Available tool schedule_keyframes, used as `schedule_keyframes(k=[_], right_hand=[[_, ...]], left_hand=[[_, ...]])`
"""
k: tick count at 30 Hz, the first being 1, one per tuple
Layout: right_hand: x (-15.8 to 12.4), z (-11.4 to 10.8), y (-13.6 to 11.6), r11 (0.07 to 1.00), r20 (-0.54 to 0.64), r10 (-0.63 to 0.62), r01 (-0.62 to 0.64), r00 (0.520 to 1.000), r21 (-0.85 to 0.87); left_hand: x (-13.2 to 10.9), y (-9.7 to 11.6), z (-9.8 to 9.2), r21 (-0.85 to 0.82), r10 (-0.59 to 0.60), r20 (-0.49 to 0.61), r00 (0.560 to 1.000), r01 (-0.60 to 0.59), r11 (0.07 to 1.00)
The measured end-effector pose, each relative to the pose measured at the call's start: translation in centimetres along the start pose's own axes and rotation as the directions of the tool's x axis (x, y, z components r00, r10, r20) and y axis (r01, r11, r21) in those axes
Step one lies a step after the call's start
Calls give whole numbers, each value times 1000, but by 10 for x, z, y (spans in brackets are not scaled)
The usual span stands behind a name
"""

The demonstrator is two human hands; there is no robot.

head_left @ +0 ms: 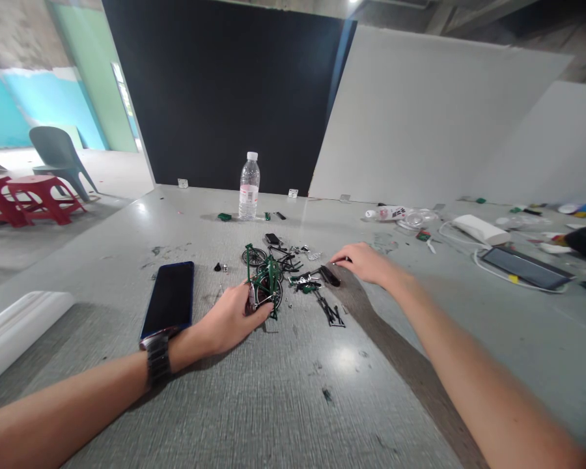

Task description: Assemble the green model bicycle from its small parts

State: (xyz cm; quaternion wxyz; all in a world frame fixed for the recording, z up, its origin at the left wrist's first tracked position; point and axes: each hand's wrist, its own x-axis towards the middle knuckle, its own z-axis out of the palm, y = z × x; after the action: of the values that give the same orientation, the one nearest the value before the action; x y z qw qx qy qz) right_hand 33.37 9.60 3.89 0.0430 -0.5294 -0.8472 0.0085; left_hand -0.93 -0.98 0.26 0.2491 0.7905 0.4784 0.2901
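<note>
My left hand (235, 312) is closed on a small green model bicycle (269, 277) with black-spoked wheels, its thumb and fingers around the near end. To the right, my right hand (364, 260) has its fingers pinched together low over the table. Something small and dark shows at the fingertips, too little of it to name. Just left of those fingertips lies a dark elongated piece (331, 275). Between the hands are loose black frame parts (330, 309) and thin silver bits (306, 281). A black rectangular piece (272, 239) sits behind the bicycle.
A phone (170, 298) lies beside my left wrist. At the back stands a water bottle (249, 187) before a black panel (224, 91). Toward the right are a lying bottle (385, 213), a white box (481, 229) and a cabled dark device (526, 267). A white roll (22, 329) lies left.
</note>
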Motion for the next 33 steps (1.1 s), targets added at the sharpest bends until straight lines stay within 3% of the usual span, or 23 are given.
schedule_keyframes(k=[15, 22, 27, 33], right_hand=[[0, 0, -8, 996, -29, 66, -68, 997, -53], [-1, -5, -18, 999, -91, 31, -30, 995, 11], [-1, -14, -41, 999, -155, -7, 13, 988, 37], [-5, -25, -90, 987, -256, -142, 156, 956, 37]], left_hand=[[0, -1, 1, -18, 2, -12, 1000, -2, 1000], [0, -1, 1, -10, -32, 5, 999, 32, 999], [0, -1, 1, -36, -31, -24, 999, 30, 999], [0, -2, 1, -41, -42, -21, 999, 42, 998]])
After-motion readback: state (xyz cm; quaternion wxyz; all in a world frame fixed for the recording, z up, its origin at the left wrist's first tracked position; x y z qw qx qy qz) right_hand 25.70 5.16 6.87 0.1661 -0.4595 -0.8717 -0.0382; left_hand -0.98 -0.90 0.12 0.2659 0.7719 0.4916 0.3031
